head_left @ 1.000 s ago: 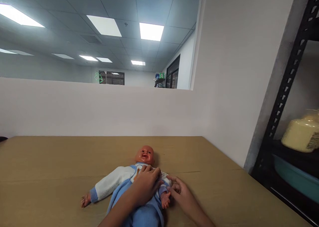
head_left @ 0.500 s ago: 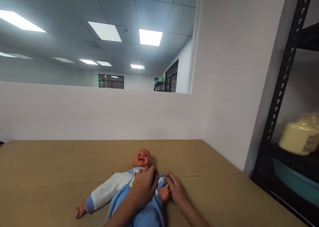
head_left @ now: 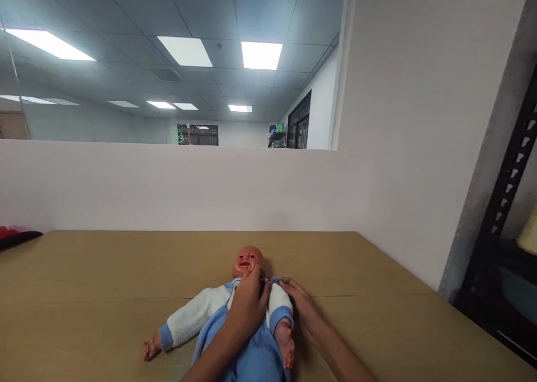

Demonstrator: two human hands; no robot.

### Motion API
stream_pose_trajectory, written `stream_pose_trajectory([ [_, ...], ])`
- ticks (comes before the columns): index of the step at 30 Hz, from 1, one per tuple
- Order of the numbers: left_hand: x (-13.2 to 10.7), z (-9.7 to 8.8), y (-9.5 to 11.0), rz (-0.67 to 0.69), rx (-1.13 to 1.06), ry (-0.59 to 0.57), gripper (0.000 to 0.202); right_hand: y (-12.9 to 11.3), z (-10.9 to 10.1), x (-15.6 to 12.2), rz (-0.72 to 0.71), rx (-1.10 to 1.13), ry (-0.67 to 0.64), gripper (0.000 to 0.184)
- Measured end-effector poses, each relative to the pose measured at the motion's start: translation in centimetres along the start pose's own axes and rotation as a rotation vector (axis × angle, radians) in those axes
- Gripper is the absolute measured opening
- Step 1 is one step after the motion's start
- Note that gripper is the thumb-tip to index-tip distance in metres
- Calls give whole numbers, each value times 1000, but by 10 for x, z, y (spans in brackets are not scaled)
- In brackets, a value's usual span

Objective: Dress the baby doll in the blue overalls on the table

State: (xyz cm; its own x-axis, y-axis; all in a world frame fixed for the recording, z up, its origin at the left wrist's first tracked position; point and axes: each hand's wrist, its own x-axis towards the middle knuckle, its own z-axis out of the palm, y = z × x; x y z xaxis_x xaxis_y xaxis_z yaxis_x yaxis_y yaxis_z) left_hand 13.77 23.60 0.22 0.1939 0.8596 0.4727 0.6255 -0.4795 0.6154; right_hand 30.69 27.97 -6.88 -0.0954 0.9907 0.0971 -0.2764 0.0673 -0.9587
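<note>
A baby doll lies face up on the wooden table, its head toward the back wall. It wears a white and blue fleece outfit. One sleeved arm stretches out to the left; the other arm points down toward me, its hand out of the blue cuff. My left hand is across the doll's chest, fingers closed at the collar by the neck. With my right hand I pinch the outfit at the top of the right-side sleeve. The fingertips of both hands are partly hidden.
A low white wall with a wide opening above it rises behind the table. To the right stands a black metal shelf. A red and black item shows at the far left edge.
The right-side sleeve now lies straighter, and the doll's hand and wrist stick out farther toward me. My right hand has shifted up to the shoulder. The camera has turned left.
</note>
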Motion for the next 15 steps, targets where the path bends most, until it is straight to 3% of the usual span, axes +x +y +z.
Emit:
stream_pose_trajectory([
  [8, -2, 1, 0, 19, -29, -8, 12, 1, -9, 4, -134, -100, 20, 60],
  [15, -7, 4, 6, 14, -13, 14, 12, -1, -15, 17, -67, -140, -89, 60],
])
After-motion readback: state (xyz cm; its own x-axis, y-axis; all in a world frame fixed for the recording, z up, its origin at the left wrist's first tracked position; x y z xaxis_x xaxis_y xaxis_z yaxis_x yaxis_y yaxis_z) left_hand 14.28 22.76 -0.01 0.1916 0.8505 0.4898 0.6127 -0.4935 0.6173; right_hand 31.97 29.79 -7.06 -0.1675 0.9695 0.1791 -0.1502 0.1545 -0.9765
